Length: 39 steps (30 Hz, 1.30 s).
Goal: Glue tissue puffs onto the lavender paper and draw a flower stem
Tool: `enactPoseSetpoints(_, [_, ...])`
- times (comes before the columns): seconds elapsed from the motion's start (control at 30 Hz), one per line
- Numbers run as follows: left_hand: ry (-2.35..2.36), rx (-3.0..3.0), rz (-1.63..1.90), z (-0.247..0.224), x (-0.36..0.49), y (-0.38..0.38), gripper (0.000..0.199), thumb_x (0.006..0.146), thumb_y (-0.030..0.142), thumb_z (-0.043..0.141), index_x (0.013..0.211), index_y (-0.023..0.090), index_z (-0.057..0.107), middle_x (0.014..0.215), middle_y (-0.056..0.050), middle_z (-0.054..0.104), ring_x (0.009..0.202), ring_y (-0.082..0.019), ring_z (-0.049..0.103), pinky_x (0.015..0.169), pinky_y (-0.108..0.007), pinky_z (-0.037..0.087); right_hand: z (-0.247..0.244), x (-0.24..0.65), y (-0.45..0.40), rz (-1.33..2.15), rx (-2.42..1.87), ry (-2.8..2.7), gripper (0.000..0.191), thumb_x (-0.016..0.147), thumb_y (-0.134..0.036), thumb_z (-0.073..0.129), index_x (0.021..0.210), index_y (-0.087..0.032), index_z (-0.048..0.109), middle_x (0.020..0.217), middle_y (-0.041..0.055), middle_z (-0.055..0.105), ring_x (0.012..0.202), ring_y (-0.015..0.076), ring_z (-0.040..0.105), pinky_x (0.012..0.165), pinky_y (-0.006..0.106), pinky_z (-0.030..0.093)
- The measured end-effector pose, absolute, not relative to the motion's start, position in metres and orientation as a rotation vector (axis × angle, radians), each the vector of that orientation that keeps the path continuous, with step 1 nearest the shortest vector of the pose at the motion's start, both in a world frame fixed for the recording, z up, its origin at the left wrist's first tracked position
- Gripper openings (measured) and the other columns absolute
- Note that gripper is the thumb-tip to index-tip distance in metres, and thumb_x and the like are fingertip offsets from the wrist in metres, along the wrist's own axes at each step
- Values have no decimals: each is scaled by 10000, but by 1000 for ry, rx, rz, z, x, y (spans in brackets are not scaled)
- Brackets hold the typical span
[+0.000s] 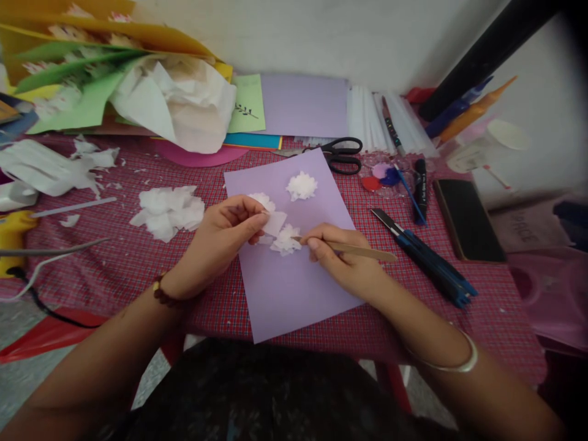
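Observation:
A purple sheet of paper [294, 294] lies tilted on the checked tablecloth, with white tissue-paper flowers on it. One flower [302, 185] sits near its top, apart from my hands. My left hand [236, 223] pinches a small piece of white tissue paper [275, 223] between thumb and fingers. Partly behind that hand is another flower [263, 201]. In my right hand [337, 251] is a flat wooden stick [362, 250], its tip touching or very close to a third flower [285, 240]. A pile of cut tissue pieces [168, 211] rests left of the sheet.
Black-handled scissors [342, 153] lie behind the sheet. To the right are a blue utility knife [425, 263], a paint palette [381, 177] and a dark phone-like slab [468, 219]. A yellow glue gun [16, 239] with cords lies at the left. Coloured papers [305, 104] stand against the wall.

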<state>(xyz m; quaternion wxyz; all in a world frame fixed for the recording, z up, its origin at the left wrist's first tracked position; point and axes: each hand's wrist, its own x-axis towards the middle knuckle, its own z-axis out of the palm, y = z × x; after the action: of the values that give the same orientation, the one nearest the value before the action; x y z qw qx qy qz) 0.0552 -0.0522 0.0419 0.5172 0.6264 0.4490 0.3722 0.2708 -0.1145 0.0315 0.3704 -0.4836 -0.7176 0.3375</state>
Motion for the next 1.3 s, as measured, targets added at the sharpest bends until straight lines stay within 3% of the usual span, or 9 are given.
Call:
enactPoseSetpoints(0.53, [964,1149,902,60,50,-57,81,794,165,692,752,174,623,655,41,540,556,-30,486,517,-132,411,31,276,-114,956,-1334,-1793,178,965,-271,510,941,-204,673,679,-32,624,589,76,566,546,209,430])
enactPoseSetpoints(1.3, [951,1241,952,50,46,-52,67,803,202,699,772,180,643,691,17,549,583,-56,475,530,-168,401,30,274,-117,967,-1330,-1818,161,963,-251,507,936,-209,661,686,-36,622,589,72,566,547,205,429])
